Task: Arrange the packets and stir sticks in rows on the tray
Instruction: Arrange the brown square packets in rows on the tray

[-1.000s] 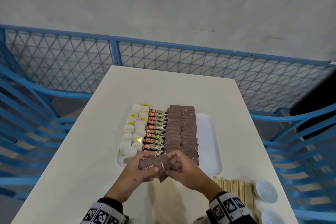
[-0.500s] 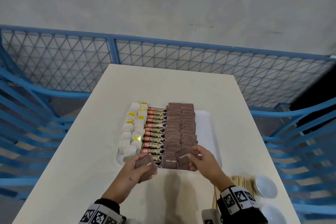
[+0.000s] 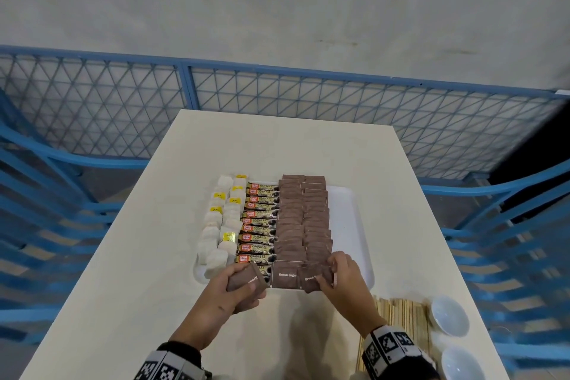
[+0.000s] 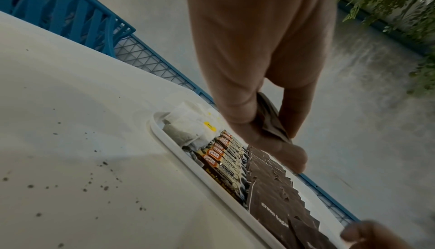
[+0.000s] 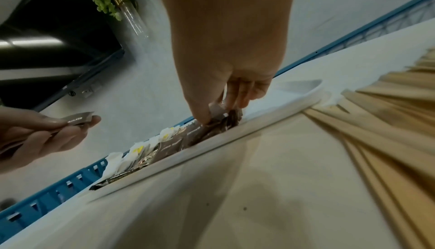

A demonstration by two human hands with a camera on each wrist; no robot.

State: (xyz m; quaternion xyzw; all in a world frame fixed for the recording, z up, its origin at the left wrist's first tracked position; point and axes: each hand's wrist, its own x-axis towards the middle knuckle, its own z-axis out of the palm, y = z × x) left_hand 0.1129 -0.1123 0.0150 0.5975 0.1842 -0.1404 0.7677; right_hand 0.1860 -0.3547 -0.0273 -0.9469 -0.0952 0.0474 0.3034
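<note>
Left grip [image 3: 229, 288] curled round a small stack of brown sugar packets [image 3: 246, 279], thumb on top, fingers under, held just above the near-left corner of the tray [image 3: 348, 225]. Right grip [image 3: 342, 276] pinches one brown packet [image 3: 314, 277] at its right edge, thumb and fingertips closed on it, packet low at the near end of the right brown row; cannot tell if it touches the tray floor.

Tray: white, smooth plastic, rectangular with rounded corners and a raised rim, centred on the pale bench [image 3: 277, 139]. From left to right it holds:
- tea bags [image 3: 220, 225]: white, soft, puffy, some with yellow tags, two loose rows at far left
- coffee granule sticks [image 3: 259, 222]: glossy, narrow, black and gold with orange-red logo, stacked crosswise in one row
- brown packet rows [image 3: 303, 213]: matte brown, flat squares, overlapping like shingles in two rows; nearest one lies flat, white "Brown Sugar" print showing

Right strip of the tray is bare white.

Stir sticks [image 3: 401, 330]: thin flat pale wood, bundled side by side on the bench at near right, off the tray. Two small white glossy dishes [image 3: 448, 318] just right of them. Bench surface matte, with dark specks in the left wrist view. Blue mesh fence [image 3: 277, 95] beyond the far edge.
</note>
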